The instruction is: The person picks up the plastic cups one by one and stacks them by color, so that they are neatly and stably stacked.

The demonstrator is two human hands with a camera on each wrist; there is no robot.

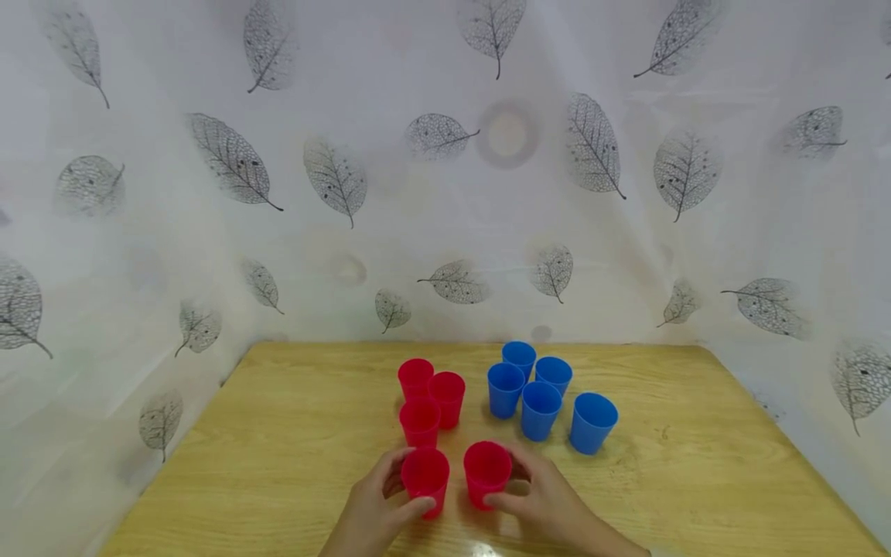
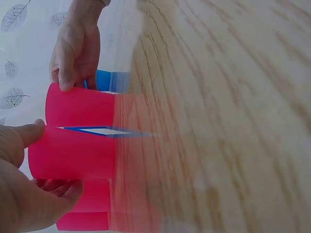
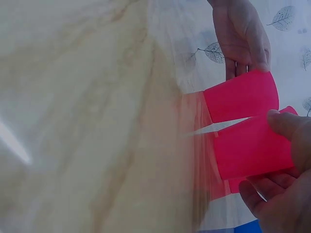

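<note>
- Left hand (image 1: 376,499): thumb and fingers clamped round the front-left red cup, thumb on the near side.
- Rear-left red cup (image 1: 416,377): upright on the wooden table (image 1: 278,433), farthest back of the reds.
- Middle red cup (image 1: 420,424): upright, just behind the left hand's cup.
- Front-left red cup (image 1: 426,481): upright at the table's near side, mouth up, in the left hand's grip.
- Rear-right red cup (image 1: 448,398): upright, just beside the middle one.
- Front-right red cup (image 1: 487,473): upright, level with the front-left cup; narrow gap between the two, not touching.
- Four blue cups (image 1: 541,414): clustered upright farther back, right of the reds.
- Right hand (image 1: 546,495): clamped round the front-right red cup, thumb near side, fingers curled about the far side.
- Lone blue cup (image 1: 594,423): upright, rightmost, a little apart from the cluster.
</note>
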